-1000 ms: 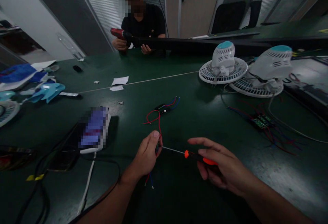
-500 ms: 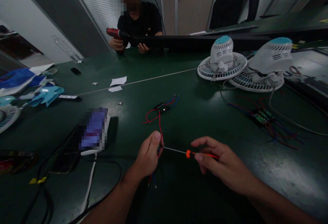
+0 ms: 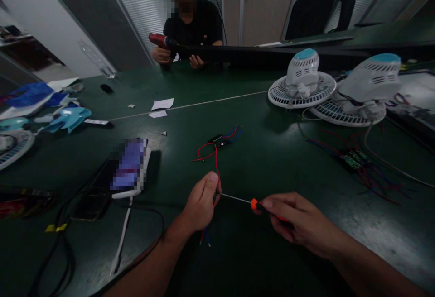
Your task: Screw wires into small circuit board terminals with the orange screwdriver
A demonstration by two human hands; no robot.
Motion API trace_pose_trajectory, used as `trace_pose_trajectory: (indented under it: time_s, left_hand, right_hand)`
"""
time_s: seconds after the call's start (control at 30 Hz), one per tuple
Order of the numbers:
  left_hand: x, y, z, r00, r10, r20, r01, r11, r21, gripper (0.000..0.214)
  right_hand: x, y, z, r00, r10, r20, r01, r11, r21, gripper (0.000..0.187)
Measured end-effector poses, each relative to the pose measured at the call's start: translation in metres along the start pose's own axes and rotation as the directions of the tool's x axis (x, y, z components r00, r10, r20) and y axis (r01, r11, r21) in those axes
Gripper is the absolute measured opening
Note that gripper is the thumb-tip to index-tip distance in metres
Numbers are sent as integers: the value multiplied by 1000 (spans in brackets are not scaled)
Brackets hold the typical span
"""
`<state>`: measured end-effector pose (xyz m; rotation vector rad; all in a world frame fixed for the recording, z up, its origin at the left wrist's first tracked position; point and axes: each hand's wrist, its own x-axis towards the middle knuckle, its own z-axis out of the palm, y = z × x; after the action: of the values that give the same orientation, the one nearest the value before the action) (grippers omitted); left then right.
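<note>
Desk [image 3: 170, 165] lies beneath you; your left hand [image 3: 201, 204] pinches a small wired part [image 3: 215, 194], mostly hidden, while your right hand [image 3: 296, 221] grips the screwdriver [image 3: 253, 204] by its handle. Screwdriver's long axis runs crosswise between them, tip end leftward, nearer your left hand; tip contact cannot be told.

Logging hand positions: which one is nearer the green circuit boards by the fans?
Right hand: holding the screwdriver, left of the green boards and nearer the camera. Left hand: farther left, at the screwdriver's far end.
</note>
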<state>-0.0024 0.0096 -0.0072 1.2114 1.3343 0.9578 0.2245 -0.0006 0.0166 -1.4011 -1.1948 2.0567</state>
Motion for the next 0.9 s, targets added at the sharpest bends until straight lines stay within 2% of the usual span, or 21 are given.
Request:
trace_pose_trajectory:
  time_s: [0.33, 0.47, 0.6, 0.73, 0.9]
  left_hand:
    - [1, 3, 1, 1000, -17, -1, 17, 1000, -26, 44]
    - [1, 2, 1, 1000, -17, -11, 17, 1000, -24, 45]
    - [1, 1, 1, 1000, -14, -3, 14, 999, -30, 44]
    - [1, 0, 1, 1000, -10, -2, 10, 1000, -28, 45]
    - [2, -2, 0, 999, -20, -27, 19, 999, -45, 46]
  right_hand:
    - [-4, -7, 1, 975, -219, 48, 224, 950, -217, 37]
    - [-6, -9, 1, 969, -245, 29, 243, 925, -294, 33]
    - [-7, -9, 1, 958, -286, 18, 264, 858, -440, 33]
    - [-7, -5, 1, 937, -350, 9, 305, 802, -513, 30]
    - [-9, -2, 2, 907, -418, -52, 307, 740, -599, 42]
